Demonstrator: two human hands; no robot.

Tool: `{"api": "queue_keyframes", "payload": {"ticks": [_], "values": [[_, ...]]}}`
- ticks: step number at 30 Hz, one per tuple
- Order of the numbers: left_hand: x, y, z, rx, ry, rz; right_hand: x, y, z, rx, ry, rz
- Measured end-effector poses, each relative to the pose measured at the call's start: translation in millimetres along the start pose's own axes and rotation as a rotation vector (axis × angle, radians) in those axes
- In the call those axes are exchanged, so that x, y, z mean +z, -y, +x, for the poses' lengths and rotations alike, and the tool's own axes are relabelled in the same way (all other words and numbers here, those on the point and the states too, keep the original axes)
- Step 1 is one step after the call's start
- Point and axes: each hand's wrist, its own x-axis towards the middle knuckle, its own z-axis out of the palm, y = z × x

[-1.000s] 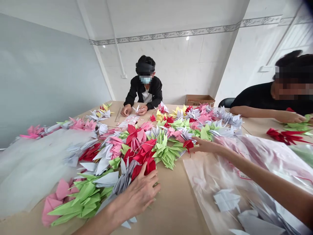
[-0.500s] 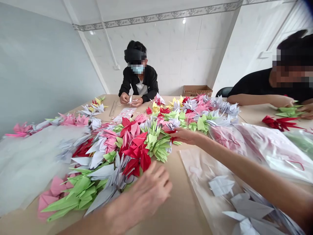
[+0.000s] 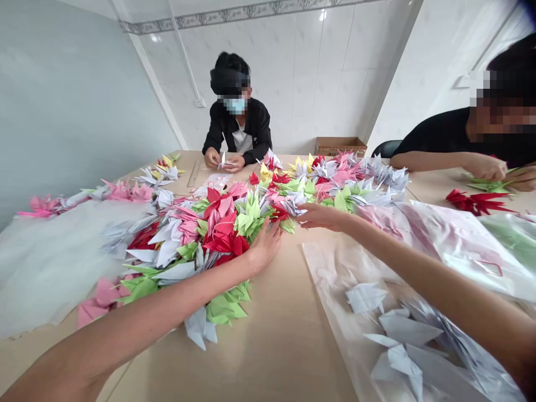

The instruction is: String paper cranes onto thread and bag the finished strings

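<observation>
a bare strip of worktop (image 3: pixel 288 324) at the near middle gives a hand room to pass, between the folded paper pile (image 3: pixel 226 237) on the left and the plastic bag (image 3: pixel 329 285) on the right. its far end is pinched by the left hand (image 3: pixel 267 245) and right hand (image 3: pixel 322 216), both at the pile's edge. the left forearm (image 3: pixel 167 312) bars the way in from the near left; the right forearm (image 3: pixel 419 273) crosses over the bag. pink-tinted plastic (image 3: pixel 439 223) blocks the right, beyond it.
</observation>
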Motion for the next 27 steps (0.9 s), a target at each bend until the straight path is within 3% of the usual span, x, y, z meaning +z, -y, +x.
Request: {"api": "queue_keyframes", "payload": {"ticks": [3,6,9,12,17,24,27], "values": [[-18.6,-2,-2,0.017,0.074,-0.050,-27,3,-45,0.106,0.112,-0.101],[-45.4,-17,4,0.072,0.136,-0.111,-44,4,-100,0.075,0.223,-0.301],[-69.2,-41,15,0.060,0.187,-0.164,-42,-1,-144,0.082,0.257,-0.529],[-79.1,-67,22,-0.043,0.205,-0.187,-23,-13,-165,0.074,0.216,-0.629],[-66.2,-94,10,-0.188,0.244,-0.277,9,-24,-167,-0.005,0.227,-0.706],[-33.8,-97,-4,-0.395,0.142,-1.032,17,-22,-179,0.070,0.227,-0.630],[-25.0,-103,-5,-0.404,0.149,-1.207,19,-30,-185,0.086,0.209,-0.602]]}}
